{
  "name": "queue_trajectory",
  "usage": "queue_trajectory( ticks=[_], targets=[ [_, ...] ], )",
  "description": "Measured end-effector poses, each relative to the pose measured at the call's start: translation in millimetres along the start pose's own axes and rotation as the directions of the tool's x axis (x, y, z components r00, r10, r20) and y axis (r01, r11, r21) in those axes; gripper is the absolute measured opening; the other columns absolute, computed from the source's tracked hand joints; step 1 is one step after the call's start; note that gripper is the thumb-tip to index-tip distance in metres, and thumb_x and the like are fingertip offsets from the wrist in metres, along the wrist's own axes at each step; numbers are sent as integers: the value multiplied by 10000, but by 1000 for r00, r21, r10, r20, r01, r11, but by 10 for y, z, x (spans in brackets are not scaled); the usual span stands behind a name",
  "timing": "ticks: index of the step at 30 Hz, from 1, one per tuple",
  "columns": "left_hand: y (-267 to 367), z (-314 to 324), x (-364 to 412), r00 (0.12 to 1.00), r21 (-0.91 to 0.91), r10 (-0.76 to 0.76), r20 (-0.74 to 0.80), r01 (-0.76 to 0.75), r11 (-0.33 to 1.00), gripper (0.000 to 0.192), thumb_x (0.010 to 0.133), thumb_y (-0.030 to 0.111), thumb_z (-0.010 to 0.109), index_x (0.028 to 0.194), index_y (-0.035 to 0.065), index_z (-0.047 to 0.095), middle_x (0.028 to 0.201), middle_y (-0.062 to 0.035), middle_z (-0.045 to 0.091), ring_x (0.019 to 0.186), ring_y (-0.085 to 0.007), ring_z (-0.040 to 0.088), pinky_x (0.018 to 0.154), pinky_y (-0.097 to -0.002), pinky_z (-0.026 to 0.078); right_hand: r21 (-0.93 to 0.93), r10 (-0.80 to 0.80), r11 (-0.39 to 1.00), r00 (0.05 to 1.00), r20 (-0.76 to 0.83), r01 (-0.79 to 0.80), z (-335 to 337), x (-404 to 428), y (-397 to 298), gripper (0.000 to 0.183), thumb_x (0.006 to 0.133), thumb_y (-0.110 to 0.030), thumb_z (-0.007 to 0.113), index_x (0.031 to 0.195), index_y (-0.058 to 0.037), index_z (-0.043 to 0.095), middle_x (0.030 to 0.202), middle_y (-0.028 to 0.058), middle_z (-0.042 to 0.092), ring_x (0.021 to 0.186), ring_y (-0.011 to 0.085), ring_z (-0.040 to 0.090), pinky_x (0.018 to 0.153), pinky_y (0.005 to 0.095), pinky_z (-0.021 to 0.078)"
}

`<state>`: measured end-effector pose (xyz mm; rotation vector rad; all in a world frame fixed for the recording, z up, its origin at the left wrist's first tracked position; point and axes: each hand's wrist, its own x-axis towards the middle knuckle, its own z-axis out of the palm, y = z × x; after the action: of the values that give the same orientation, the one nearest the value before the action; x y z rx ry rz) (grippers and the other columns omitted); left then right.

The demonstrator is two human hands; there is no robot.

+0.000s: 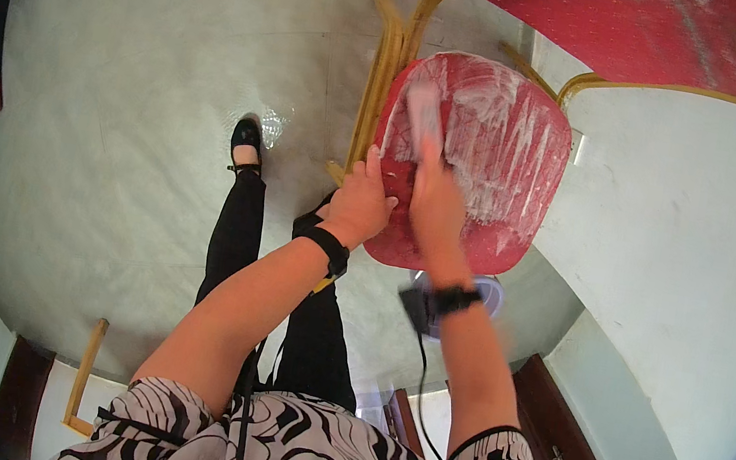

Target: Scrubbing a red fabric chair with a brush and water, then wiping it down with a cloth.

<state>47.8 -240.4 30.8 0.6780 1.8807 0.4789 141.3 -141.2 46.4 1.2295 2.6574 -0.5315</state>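
Observation:
A red padded chair panel (479, 247) lies before me, its quilted surface smeared with streaks of white foam. My right hand (439, 205) is closed on a pale pink scrubbing brush (424, 106), blurred by motion, against the panel's left part. The brush's underside is hidden. My left hand (363, 202) grips the panel's left edge, with the thumb over the red surface and some fingers hidden. Close beside that hand runs the chair's gold-coloured frame (376, 88).
Another red padded panel (627, 26) with a gold frame is at the top right. A pale purple bucket (490, 295) stands below the foamy panel, partly behind my right wrist. Water glistens on the floor (276, 127) near my black shoe (248, 133). A white wall (682, 227) borders the right side.

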Motion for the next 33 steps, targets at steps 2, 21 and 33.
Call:
queue_trajectory(
  ticks=[2,21,33],
  targets=[
    [-34,-59,18,1000,18,-27,11,27,999,895,807,234,713,1455,-16,147,1243,-261,451,1126,-434,517,900,-462,489,7,75,997,955,288,-80,-41,-651,-35,475,972,-209,438,1441,-182,367,754,246,607,682,425,608,614,548,461],
    [139,-29,33,998,75,-23,60,18,997,922,820,250,699,1451,-60,103,1256,-286,428,1142,-440,511,911,-448,487,-48,108,992,985,-131,-116,-269,452,278,434,958,-204,486,1386,-183,421,795,267,626,682,414,627,550,548,474],
    [132,1,49,993,143,-64,99,49,988,943,835,259,690,1449,-91,65,1235,-265,440,1109,-414,534,898,-447,490,82,215,975,971,-104,-207,-353,371,404,437,980,-215,432,1409,-133,412,994,245,632,780,442,609,681,518,491]
  ],
)
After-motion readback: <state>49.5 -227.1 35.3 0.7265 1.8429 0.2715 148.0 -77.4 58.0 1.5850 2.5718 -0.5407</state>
